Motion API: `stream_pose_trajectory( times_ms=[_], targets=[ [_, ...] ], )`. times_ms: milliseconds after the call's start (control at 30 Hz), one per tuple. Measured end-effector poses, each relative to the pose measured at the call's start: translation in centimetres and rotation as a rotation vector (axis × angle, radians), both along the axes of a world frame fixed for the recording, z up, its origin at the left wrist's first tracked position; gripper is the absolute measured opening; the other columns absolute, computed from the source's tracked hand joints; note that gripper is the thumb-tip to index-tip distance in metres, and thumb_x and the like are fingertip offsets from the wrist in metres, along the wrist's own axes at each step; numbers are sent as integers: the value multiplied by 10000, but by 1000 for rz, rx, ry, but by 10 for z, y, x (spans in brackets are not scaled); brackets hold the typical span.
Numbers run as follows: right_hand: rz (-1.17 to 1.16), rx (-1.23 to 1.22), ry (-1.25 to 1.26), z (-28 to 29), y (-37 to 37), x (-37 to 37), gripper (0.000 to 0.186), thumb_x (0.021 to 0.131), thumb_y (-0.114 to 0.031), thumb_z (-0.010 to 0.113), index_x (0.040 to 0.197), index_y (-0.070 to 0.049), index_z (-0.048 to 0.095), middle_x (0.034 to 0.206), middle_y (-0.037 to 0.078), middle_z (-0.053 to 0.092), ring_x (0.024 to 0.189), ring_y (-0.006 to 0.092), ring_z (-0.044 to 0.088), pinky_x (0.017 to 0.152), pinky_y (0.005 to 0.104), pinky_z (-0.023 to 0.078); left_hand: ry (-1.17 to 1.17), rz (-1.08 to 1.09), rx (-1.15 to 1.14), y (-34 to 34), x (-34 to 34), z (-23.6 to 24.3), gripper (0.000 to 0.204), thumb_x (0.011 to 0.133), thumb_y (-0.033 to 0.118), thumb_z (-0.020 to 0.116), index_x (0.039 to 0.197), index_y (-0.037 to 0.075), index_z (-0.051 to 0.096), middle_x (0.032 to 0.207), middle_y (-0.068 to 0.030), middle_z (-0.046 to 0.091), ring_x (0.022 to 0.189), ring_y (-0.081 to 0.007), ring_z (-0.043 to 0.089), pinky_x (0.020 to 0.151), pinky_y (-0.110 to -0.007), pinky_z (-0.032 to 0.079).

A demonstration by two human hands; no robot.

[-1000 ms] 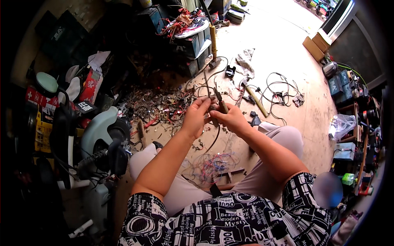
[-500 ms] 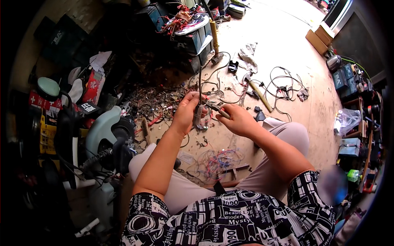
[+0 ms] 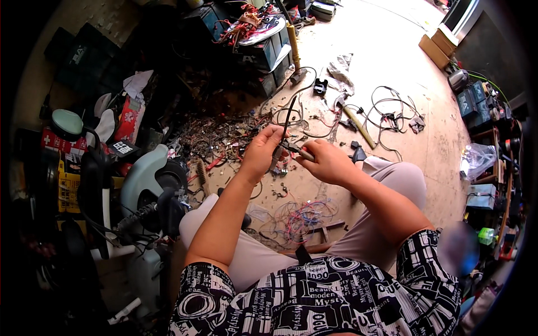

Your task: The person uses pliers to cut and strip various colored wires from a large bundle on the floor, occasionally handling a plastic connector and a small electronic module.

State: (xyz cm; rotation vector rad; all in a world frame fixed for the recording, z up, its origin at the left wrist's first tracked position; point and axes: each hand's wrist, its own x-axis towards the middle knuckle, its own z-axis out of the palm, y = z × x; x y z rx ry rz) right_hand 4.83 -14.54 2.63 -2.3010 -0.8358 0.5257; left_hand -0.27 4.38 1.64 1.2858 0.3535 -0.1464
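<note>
My left hand (image 3: 261,153) is closed around a black cable (image 3: 290,116), which rises from the fingers and leans to the right. A greyish piece (image 3: 275,162) shows just under that hand; what it is I cannot make out. In my right hand (image 3: 328,162) I grip pliers (image 3: 305,154) by the handles. Their jaws point left and meet the cable close to my left fingertips. Fingers partly hide the place where they meet.
Loose scraps and bits of wire (image 3: 224,134) litter the floor beyond my left hand. A hammer (image 3: 358,126) and coiled black cable (image 3: 386,116) lie to the right. Thin coloured wires (image 3: 308,218) lie between my legs. At left stands a grey-green machine housing (image 3: 137,179).
The black cable stood upright and reached farther up; now it leans right and looks shorter. Both hands stay close together, the pliers still at the cable.
</note>
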Motion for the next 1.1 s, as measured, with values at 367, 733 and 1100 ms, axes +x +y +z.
stream_pose_trajectory(
  times_ms=[367, 733, 1100],
  targets=[
    [38, -48, -88, -5, 2, 0, 312, 845, -315, 578, 833, -3, 599, 783, 208, 614, 778, 390, 601, 710, 454, 481, -50, -24, 92, -5, 0, -7, 186, 971, 258, 501, 935, 92, 576, 772, 34, 572, 558, -50, 496, 527, -194, 424],
    [-18, -126, -2, -18, 11, -13, 341, 857, -336, 574, 750, -14, 611, 711, 223, 618, 720, 400, 608, 663, 476, 482, -358, 115, 1050, -20, -11, 1, 168, 884, 236, 602, 890, 69, 591, 849, -127, 570, 746, -333, 576, 629, -401, 453],
    [-22, -192, -115, -44, 19, -9, 172, 771, -216, 578, 771, -53, 635, 752, 167, 646, 728, 352, 627, 668, 447, 501, 229, 169, 912, -15, 5, -72, 404, 904, 403, 439, 938, 30, 591, 943, -201, 644, 908, -398, 602, 771, -491, 463]
  ],
)
